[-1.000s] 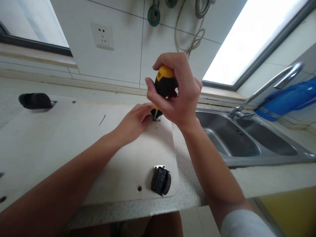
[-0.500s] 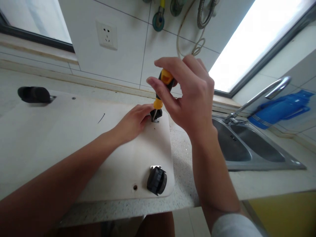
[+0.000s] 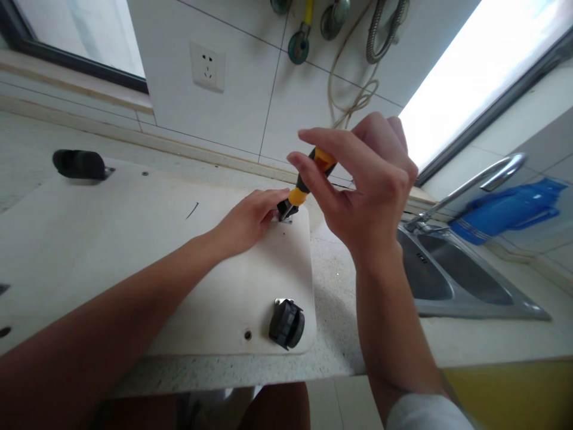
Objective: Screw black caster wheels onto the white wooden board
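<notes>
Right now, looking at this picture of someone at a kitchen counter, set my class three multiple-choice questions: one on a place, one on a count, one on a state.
1. Where does the tip of the screwdriver meet the board?
A. at the far right corner, by a caster
B. at the near left corner
C. in the sink

2. How many black casters show on the board?
A. one
B. three
C. five

3. How does the right hand hold the screwdriver?
A. flat palm on top
B. fingertip grip on the handle
C. not touching it

Answers
1. A: the tip sits at the far caster, which the left hand steadies.
2. B: the far caster, a near caster and a left caster.
3. B: thumb and fingers pinch the orange and black handle.
</notes>
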{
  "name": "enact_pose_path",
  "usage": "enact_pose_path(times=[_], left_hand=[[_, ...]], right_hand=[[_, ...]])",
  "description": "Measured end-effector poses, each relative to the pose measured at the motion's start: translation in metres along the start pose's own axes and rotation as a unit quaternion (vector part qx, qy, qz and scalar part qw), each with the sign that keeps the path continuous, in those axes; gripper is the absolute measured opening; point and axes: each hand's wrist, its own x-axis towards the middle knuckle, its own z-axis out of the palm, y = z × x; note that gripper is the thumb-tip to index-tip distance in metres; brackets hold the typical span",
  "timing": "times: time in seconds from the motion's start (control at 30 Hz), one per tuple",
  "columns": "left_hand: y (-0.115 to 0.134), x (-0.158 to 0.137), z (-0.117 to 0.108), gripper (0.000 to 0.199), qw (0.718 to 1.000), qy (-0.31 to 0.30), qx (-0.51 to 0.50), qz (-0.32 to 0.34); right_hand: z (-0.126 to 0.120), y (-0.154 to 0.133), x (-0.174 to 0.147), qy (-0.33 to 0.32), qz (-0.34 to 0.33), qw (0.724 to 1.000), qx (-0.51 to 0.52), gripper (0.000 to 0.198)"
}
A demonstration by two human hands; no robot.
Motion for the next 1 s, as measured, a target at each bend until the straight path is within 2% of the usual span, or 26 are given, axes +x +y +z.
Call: enact_pose_path(times=[0.07, 0.17, 0.2, 0.27, 0.33, 0.47, 0.5, 0.57, 0.63, 0.77, 0.83, 0.9, 1.0], left_hand=[[0.000, 0.000, 0.000, 0.040, 1.000, 0.004, -0.004, 0.000], [0.000, 0.000, 0.000, 0.040, 1.000, 0.003, 0.003, -0.003], [0.000, 0.000, 0.000, 0.040, 1.000, 0.001, 0.003, -0.003], [0.000, -0.001, 0.000, 0.044, 1.000, 0.000, -0.002, 0.001], [0.000, -0.001, 0.000, 0.049, 1.000, 0.005, -0.006, 0.004], [-0.002, -0.002, 0.000, 0.055, 1.000, 0.002, 0.003, 0.002], [-0.002, -0.002, 0.000, 0.055, 1.000, -0.001, 0.003, 0.003], [-0.003, -0.002, 0.001, 0.052, 1.000, -0.002, -0.001, 0.003], [-0.003, -0.002, 0.001, 0.049, 1.000, 0.001, -0.003, 0.002], [-0.002, -0.002, 0.000, 0.051, 1.000, 0.001, 0.001, -0.004], [-0.002, -0.002, 0.000, 0.052, 1.000, 0.001, -0.003, -0.002], [-0.003, -0.002, 0.001, 0.050, 1.000, 0.005, -0.010, 0.001], [-0.004, -0.002, 0.001, 0.048, 1.000, 0.013, -0.016, 0.004]], right_hand=[[0.000, 0.000, -0.001, 0.018, -0.011, 1.000, -0.003, 0.027], [0.000, 0.002, -0.002, -0.049, -0.040, 0.995, 0.077, 0.040], [0.001, 0.003, -0.002, -0.046, -0.040, 0.995, 0.081, 0.038], [0.002, 0.004, -0.003, 0.011, -0.031, 0.999, 0.043, 0.023], [0.000, 0.006, -0.003, 0.046, -0.017, 0.999, 0.016, 0.021], [-0.012, 0.004, 0.000, -0.097, 0.013, 0.987, 0.125, 0.039], [-0.015, 0.003, 0.000, -0.103, 0.017, 0.987, 0.118, 0.037], [-0.017, 0.000, 0.000, -0.067, 0.014, 0.997, 0.047, 0.028], [-0.016, -0.002, 0.000, -0.054, 0.006, 0.999, 0.006, 0.034], [-0.014, -0.002, 0.000, -0.124, 0.001, 0.988, 0.092, 0.045], [-0.013, -0.001, 0.000, -0.087, 0.014, 0.995, 0.040, 0.032], [-0.013, 0.000, 0.000, -0.058, 0.027, 0.998, -0.004, 0.030], [-0.015, -0.002, -0.001, -0.127, 0.023, 0.987, 0.098, 0.041]])
